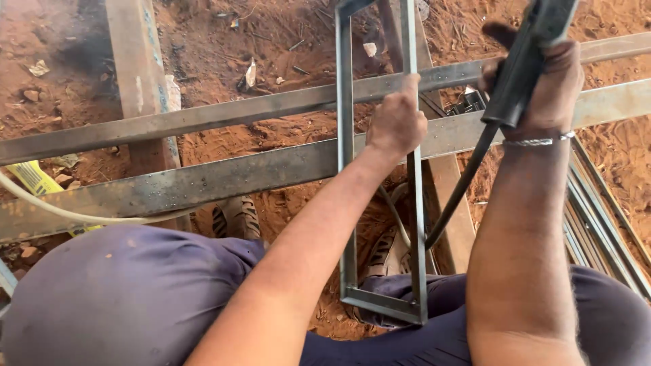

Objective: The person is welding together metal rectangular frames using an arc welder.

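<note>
Two hands in play, both busy. Left hand (pixel 395 125) is clenched round the right upright of one rectangular steel frame (pixel 347 203), which stands tilted between the person's knees, its bottom corner resting near the thigh. Right hand (pixel 542 85) grips one dark welding holder (pixel 525 64), a black cable (pixel 461 190) trailing down from it past the frame. Two long flat steel bars (pixel 203 179) run across just beyond the frame, lying side by side over red dirt. One pale hose (pixel 61 211) curves in at the left. Two sandalled feet (pixel 237 217) show below the bars.
</note>
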